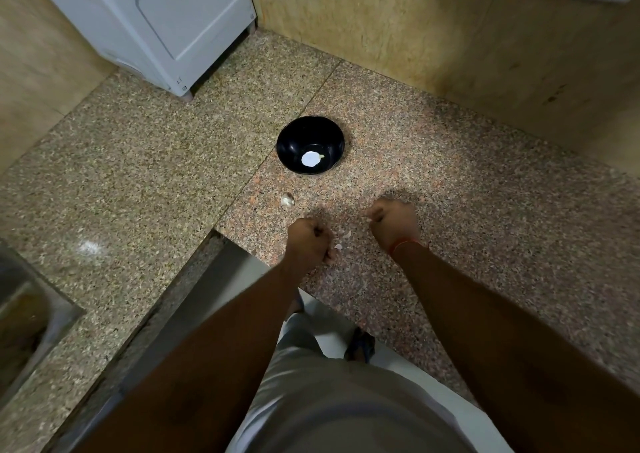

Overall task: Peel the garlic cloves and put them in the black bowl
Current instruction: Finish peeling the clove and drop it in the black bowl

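The head view looks down on a speckled granite counter (433, 175), with both forearms reaching forward over it. The black bowl (310, 145) stands on the counter beyond the hands, well apart from them, and at its bottom lies one pale thing (310, 158) which seems to be a peeled clove, although glare makes it hard to be sure. An unpeeled garlic clove (287, 199) lies on the counter between the bowl and the left hand (309, 240). The left hand is curled into a fist with the fingers turned down; whether it pinches something I cannot tell, since the fingertips are hidden. The right hand (393, 223) is also curled, and a small pale bit shows at its fingertips, perhaps a piece of skin, but I cannot tell if it really holds it. Small flakes of garlic skin (341, 241) lie on the counter between the two hands. I judge that the peeling step is in hand, with at least one clove not yet done. The next move probably needs a fine pinch to strip the skin, then a reach forward to the bowl. A white appliance (166, 20) stands at the back left; no brand, label or writing can be read anywhere.
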Available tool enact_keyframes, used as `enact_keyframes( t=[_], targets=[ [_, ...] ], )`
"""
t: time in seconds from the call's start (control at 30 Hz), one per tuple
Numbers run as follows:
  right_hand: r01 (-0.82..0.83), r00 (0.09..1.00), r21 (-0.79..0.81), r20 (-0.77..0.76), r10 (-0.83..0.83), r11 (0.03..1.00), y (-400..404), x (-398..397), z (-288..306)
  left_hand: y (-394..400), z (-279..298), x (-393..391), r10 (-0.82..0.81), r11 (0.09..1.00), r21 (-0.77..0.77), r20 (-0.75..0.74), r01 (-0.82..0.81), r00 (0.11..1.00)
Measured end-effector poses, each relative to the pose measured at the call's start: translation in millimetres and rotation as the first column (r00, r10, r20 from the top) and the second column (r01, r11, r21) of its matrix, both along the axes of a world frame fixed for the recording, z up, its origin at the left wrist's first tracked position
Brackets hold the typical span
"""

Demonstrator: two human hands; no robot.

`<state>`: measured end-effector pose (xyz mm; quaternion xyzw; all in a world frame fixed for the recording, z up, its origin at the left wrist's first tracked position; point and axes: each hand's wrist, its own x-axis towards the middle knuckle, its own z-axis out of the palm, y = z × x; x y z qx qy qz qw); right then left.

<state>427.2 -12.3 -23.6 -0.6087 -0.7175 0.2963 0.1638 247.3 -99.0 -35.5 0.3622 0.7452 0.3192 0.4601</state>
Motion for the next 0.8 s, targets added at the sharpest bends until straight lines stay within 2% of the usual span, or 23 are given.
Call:
enact_keyframes(
  t=[0.1, 0.2, 0.33, 0.47, 0.6, 0.8],
  targets=[
    [0.022, 0.999, -0.011, -0.041, -0.022, 1.000, 0.5, 2.0, -4.5, -0.4, -0.8, 0.1, -0.033, 0.999, -0.015, -0.045, 0.033, 0.998],
    [-0.010, 1.000, 0.023, -0.008, 0.010, 1.000, -5.6, 1.2, -7.4, -3.3, 2.4, 1.2, -0.063, 0.998, -0.013, -0.107, 0.062, 0.992],
    [-0.176, 0.984, 0.142, 0.045, 0.171, 0.974, -19.4, -3.2, -8.7, -8.9, 8.4, 1.8, -0.078, 0.997, 0.011, -0.167, 0.081, 0.983],
    [-0.409, 0.912, 0.002, 0.043, 0.408, 0.913, -23.2, -15.1, -10.9, -11.9, 7.2, -1.5, -0.083, 0.997, -0.010, -0.174, 0.083, 0.981],
    [-0.432, 0.885, -0.129, 0.129, 0.447, 0.892, -22.7, -27.6, -11.4, -16.9, 7.7, -3.9, -0.063, 0.998, -0.036, -0.206, 0.057, 0.976],
    [-0.444, 0.871, -0.018, 0.224, 0.437, 0.896, -39.2, -42.1, -19.9, -26.9, 1.9, -8.3, -0.041, 0.998, -0.057, -0.241, 0.028, 0.970]
  ],
)
